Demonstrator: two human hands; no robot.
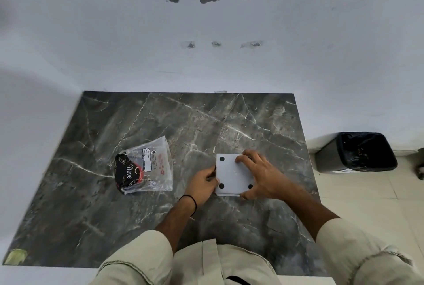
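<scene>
A flat white square device [230,173] lies on the dark marble tabletop [160,128], its underside up with black round feet at its corners. My left hand [203,185] holds its left edge with curled fingers. My right hand [260,175] spans it from the right, fingertips on the far edge and thumb at the near right corner. To the left lies a clear plastic bag [146,166] holding a dark Dove packet.
A black bin [358,153] lined with a dark bag stands on the tiled floor to the right of the table. The table meets a white wall at its back and left. A small greenish patch [15,256] marks the near left corner.
</scene>
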